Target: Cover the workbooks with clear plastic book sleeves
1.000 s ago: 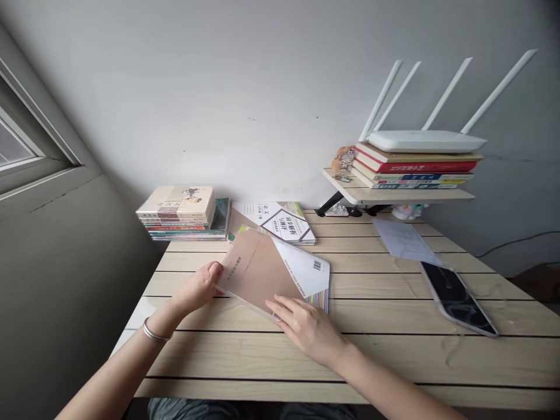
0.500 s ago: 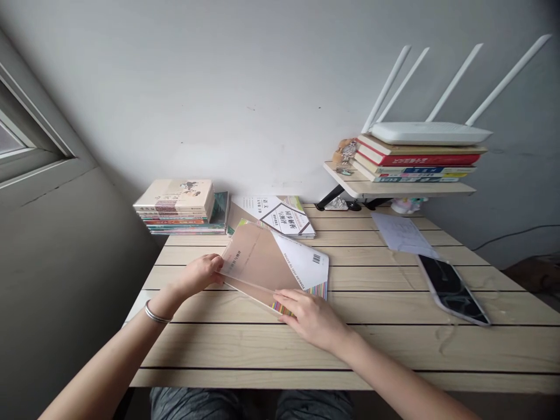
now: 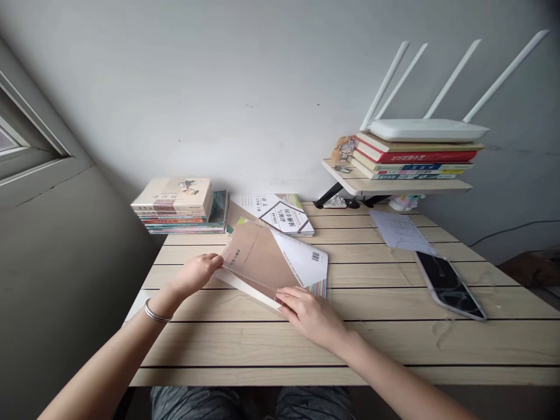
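In front of me lies a brown and white book [image 3: 262,256], set at a slant, with a barcode and striped corners on its cover. A glossy, clear film seems to lie over the cover. At the left corner, my left hand [image 3: 202,272] pinches the book between thumb and fingers. My right hand [image 3: 310,312] is closed on the near edge, its fingers over the cover and the thumb lower down. A pale strip shows along that near edge between my hands; I cannot tell whether it is pages or a folded film.
Behind it are a stack of books [image 3: 172,201] and white and brown workbooks [image 3: 280,213]. To the right lie a paper sheet [image 3: 400,230] and a phone [image 3: 448,286]. A raised shelf [image 3: 394,185] carries more books [image 3: 420,157] and a white router [image 3: 429,130].
Along the book's near edge, the brown cover part has turned to a wider pale strip. Both hands keep nearly the same places. The view has shifted slightly.
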Demonstrator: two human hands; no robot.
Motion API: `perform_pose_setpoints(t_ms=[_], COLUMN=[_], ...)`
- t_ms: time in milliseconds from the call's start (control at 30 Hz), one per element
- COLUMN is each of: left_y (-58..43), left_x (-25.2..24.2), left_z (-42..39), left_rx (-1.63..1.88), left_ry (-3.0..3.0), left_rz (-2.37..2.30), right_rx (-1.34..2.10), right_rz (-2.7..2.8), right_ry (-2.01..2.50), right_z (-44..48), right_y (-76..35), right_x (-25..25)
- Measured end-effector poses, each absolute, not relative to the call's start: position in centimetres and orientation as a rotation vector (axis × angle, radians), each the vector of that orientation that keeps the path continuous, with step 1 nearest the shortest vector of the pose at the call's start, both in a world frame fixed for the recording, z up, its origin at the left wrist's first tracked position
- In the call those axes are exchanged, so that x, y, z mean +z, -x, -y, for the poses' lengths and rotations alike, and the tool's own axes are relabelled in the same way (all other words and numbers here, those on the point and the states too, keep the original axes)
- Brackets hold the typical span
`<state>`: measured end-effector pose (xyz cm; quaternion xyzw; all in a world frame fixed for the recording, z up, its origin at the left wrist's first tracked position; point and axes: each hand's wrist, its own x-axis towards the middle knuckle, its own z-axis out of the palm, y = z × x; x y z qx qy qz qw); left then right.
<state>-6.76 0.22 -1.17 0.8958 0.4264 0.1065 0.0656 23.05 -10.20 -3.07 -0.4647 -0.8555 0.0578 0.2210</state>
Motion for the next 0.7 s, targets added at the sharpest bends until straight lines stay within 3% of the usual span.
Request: perform_pose_setpoints(t_ms=[200,300,600,700], left_y=[5.6,4.9,3.4,3.3], left_x=[-3.6,-4.2,-3.3,-3.4], left_z=[0.4,0.7,2.5,4.1], left_rx=[0.775,0.825,0.632,0.669], left_ry=[-2.234,-1.852,-1.863,-1.960], left_rz=[-1.639,-1.811,-1.798,-1.763], right_rx=[0.087,0.104,0.919,0.959], right_rz=[2.313,2.236,1.958,1.959], right_ry=[1.465,1.548,1.701,1.621], right_z=[9.6,8.9,6.3,5.9], right_y=[-23.7,-24.5,-27.7,-28.6], right_x=[-1.4,0.3,2.5,2.6])
